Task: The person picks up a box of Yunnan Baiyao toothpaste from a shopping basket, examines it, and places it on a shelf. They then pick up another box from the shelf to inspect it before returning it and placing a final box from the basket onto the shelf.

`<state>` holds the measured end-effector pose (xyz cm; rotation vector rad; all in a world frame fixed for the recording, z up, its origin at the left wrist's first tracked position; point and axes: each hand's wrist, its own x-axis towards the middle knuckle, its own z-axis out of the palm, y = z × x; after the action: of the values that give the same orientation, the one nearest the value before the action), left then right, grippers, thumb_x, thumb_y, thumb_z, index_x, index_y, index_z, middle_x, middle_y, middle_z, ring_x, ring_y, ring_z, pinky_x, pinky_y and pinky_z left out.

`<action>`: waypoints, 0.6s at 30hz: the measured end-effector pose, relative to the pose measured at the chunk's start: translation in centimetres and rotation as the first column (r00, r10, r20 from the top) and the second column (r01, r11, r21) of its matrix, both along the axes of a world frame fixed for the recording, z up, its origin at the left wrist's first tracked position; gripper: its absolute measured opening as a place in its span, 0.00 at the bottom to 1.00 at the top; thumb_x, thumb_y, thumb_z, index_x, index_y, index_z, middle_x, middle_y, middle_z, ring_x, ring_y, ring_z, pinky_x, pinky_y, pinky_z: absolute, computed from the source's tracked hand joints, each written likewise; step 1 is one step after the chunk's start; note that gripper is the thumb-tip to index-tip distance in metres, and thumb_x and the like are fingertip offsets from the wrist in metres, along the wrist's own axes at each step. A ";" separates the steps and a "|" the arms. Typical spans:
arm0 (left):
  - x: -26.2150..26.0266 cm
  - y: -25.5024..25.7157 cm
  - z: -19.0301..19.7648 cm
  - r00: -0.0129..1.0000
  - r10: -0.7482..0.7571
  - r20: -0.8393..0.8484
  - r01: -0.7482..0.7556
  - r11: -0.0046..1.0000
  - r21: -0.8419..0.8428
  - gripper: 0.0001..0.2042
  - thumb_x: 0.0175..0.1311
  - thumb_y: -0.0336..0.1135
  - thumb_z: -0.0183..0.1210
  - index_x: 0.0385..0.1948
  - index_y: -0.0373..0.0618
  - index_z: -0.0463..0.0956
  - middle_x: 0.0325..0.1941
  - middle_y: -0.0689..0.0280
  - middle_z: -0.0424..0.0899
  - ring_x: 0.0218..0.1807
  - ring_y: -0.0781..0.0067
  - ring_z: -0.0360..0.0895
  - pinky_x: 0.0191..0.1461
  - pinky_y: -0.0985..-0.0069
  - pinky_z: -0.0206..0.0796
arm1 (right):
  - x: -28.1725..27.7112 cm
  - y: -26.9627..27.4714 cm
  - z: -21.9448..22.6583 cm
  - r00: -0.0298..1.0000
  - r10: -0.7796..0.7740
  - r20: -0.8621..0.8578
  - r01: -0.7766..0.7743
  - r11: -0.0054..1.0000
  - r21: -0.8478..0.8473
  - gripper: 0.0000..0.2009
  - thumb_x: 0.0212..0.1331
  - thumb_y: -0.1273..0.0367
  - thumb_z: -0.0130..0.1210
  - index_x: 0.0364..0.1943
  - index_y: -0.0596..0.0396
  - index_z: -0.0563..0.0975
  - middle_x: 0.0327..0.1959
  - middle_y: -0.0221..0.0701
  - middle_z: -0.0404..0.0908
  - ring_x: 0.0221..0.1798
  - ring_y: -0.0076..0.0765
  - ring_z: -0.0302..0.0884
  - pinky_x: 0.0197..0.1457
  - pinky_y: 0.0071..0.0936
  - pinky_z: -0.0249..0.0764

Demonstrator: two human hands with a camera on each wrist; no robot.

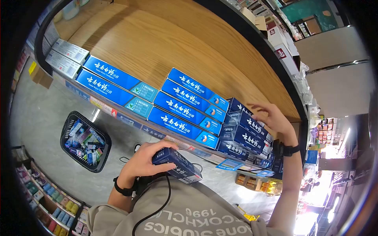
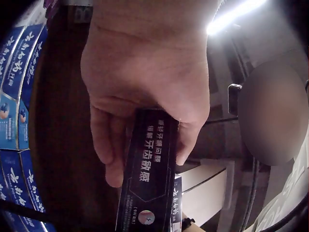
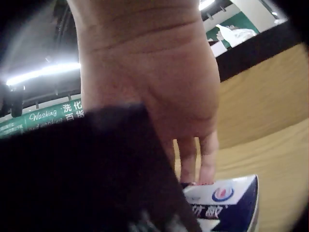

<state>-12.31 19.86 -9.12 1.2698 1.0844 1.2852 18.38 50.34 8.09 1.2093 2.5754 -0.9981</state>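
Observation:
My left hand [image 1: 147, 159] grips a dark navy toothpaste box [image 1: 183, 169] in front of the grey shirt. In the left wrist view, fingers and thumb clasp opposite sides of this box [image 2: 149, 169], which has white print on its narrow face. My right hand [image 1: 273, 118] is over the stacked navy toothpaste boxes [image 1: 246, 137] at the shelf's right end, fingers extended over the top ones. In the right wrist view, its fingertips [image 3: 206, 176] are right at a box's white end [image 3: 227, 193]; a dark, blurred shape hides the thumb side.
Stacks of bright blue toothpaste boxes [image 1: 177, 124] line the shelf's front edge, beside green-marked ones [image 1: 114, 84] and white boxes [image 1: 65, 59]. The wooden shelf back [image 1: 130, 35] curves behind. A black basket [image 1: 104, 157] of packets stands on the floor. A cable [image 1: 169, 196] hangs across the shirt.

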 end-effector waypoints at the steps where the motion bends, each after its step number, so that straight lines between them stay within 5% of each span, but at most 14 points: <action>1: 0.0 -0.1 0.2 1.000 -0.001 -0.006 0.001 1.000 -0.002 0.23 0.54 0.34 0.75 0.53 0.44 0.79 0.44 0.59 0.88 0.41 0.60 0.87 0.48 0.71 0.76 | -0.1 -0.5 0.7 0.995 0.085 -0.042 -0.079 0.989 0.125 0.23 0.64 0.70 0.66 0.63 0.60 0.78 0.54 0.37 0.87 0.55 0.32 0.83 0.61 0.31 0.77; 2: -0.1 -0.2 0.4 1.000 -0.002 -0.013 0.002 1.000 -0.004 0.23 0.54 0.34 0.75 0.53 0.44 0.79 0.44 0.59 0.88 0.41 0.60 0.87 0.48 0.71 0.76 | -0.5 -1.0 2.2 1.000 0.022 0.006 -0.022 0.999 0.033 0.32 0.62 0.70 0.66 0.71 0.58 0.70 0.67 0.41 0.78 0.66 0.36 0.75 0.72 0.36 0.68; 5: -0.1 -0.4 0.8 0.999 0.003 -0.033 -0.003 1.000 0.010 0.24 0.54 0.34 0.75 0.53 0.43 0.78 0.45 0.59 0.88 0.42 0.61 0.88 0.48 0.71 0.76 | -0.6 -5.4 4.5 0.977 0.067 -0.204 -0.047 0.994 0.101 0.36 0.58 0.64 0.71 0.72 0.55 0.70 0.68 0.39 0.77 0.68 0.41 0.73 0.73 0.38 0.66; 6: 0.0 -0.5 1.0 0.999 0.008 -0.044 -0.007 1.000 0.014 0.24 0.54 0.34 0.75 0.53 0.43 0.78 0.45 0.59 0.88 0.42 0.61 0.88 0.48 0.71 0.76 | 0.1 -5.9 4.7 0.977 0.136 -0.164 -0.122 0.988 0.092 0.46 0.50 0.58 0.76 0.75 0.54 0.65 0.74 0.41 0.70 0.74 0.46 0.68 0.77 0.40 0.61; 10: 0.7 -0.7 1.3 0.997 0.020 -0.074 -0.017 0.999 0.039 0.24 0.54 0.34 0.75 0.53 0.44 0.79 0.45 0.60 0.88 0.42 0.63 0.88 0.48 0.72 0.76 | -0.4 -10.2 5.4 0.931 0.362 0.048 -0.362 0.901 0.240 0.55 0.38 0.54 0.80 0.76 0.51 0.63 0.77 0.43 0.63 0.76 0.57 0.62 0.77 0.44 0.60; 13: 1.2 -0.7 1.5 0.997 0.009 -0.078 -0.005 0.999 0.050 0.23 0.54 0.34 0.75 0.53 0.44 0.79 0.45 0.60 0.88 0.42 0.63 0.87 0.48 0.72 0.76 | -0.2 -11.7 4.1 0.948 0.292 0.124 -0.317 0.875 0.367 0.54 0.38 0.57 0.81 0.76 0.48 0.64 0.75 0.43 0.65 0.74 0.59 0.64 0.76 0.45 0.62; 18: 2.1 -1.1 2.4 0.994 0.036 -0.107 -0.030 0.998 0.061 0.23 0.54 0.33 0.75 0.53 0.44 0.79 0.45 0.60 0.88 0.43 0.63 0.87 0.49 0.72 0.75 | 0.4 -10.9 3.5 0.969 0.237 -0.070 -0.197 0.913 0.356 0.45 0.43 0.70 0.75 0.73 0.45 0.69 0.65 0.42 0.72 0.64 0.54 0.74 0.66 0.39 0.74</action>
<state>-10.18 18.75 -6.72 1.3847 1.1547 1.2942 18.80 39.44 11.57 0.9187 2.9860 -0.5979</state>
